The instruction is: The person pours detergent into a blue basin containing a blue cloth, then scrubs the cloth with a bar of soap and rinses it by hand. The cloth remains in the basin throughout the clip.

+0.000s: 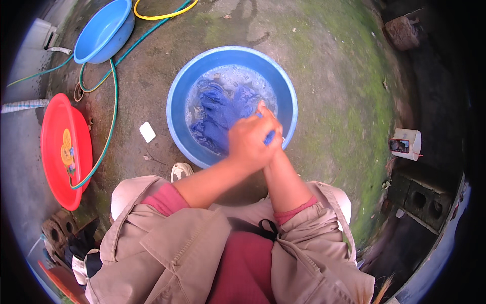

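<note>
A blue plastic basin [175,102] stands on the ground before me, with soapy water inside. Blue cloth [218,110] lies bunched in the water, and a part of it rises to my hands over the basin's near right side. My left hand [252,136] is closed around the cloth, and blue fabric shows between its fingers. Pressed against it from the right, my right hand [274,146] also grips the cloth; its palm and some fingers are hidden behind the left one.
A red basin [53,152] leans at the left with a green hose [116,95] over its rim. Another blue basin [102,34] stands at the upper left. A white bar-shaped object [147,132] lies on the mossy concrete. Hollow blocks [421,199] and a phone [399,146] on a white container are at the right.
</note>
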The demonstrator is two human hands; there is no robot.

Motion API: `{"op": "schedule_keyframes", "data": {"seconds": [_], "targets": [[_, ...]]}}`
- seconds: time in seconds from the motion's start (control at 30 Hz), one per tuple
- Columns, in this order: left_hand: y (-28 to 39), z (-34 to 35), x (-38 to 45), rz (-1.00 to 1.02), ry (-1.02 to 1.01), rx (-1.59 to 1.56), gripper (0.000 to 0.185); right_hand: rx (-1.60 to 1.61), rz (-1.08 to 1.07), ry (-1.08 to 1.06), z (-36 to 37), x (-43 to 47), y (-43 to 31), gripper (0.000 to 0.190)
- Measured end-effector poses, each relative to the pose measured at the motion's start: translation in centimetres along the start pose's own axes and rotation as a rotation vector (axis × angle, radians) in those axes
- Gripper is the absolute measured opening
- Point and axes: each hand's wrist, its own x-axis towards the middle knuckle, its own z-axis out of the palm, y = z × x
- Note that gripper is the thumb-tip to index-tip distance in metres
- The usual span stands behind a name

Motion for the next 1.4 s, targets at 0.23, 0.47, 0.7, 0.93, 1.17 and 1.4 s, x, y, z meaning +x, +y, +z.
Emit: {"op": "schedule_keyframes", "data": {"seconds": [0.23, 0.47, 0.7, 0.93, 1.17, 1.4], "targets": [[-10.2, -3.6, 2.6, -0.634, 0.042, -0.04, 0.042, 0.039, 0.101, 0.307, 4.6, -0.9, -5.3, 0.045], [-9.8, -5.5, 3.9, -0.497, 0.126, -0.019, 0.046, -0.083, -0.055, 0.265, 1.2, -0.2, -6.5, 0.042], [-5.1, -6.2, 5.7, -0.43, 0.081, -0.259, 0.047, -0.864, 0.186, 0.304, -0.7, -0.1, -5.4, 0.059], [-3.5, -5.6, 5.7, -0.637, 0.093, -0.453, 0.046, -1.383, -0.295, 0.277, 0.0, -0.1, -3.9, 0.038], [-2.8, -5.4, 5.8, -0.639, 0.151, -0.468, 0.045, -1.441, -0.392, 0.207, 0.9, -0.6, -1.1, 0.028], [-1.9, -6.0, 6.0, -0.621, 0.192, -0.624, 0.042, -2.026, 0.077, 0.165, -2.5, -1.2, 0.8, 0.039]]}}
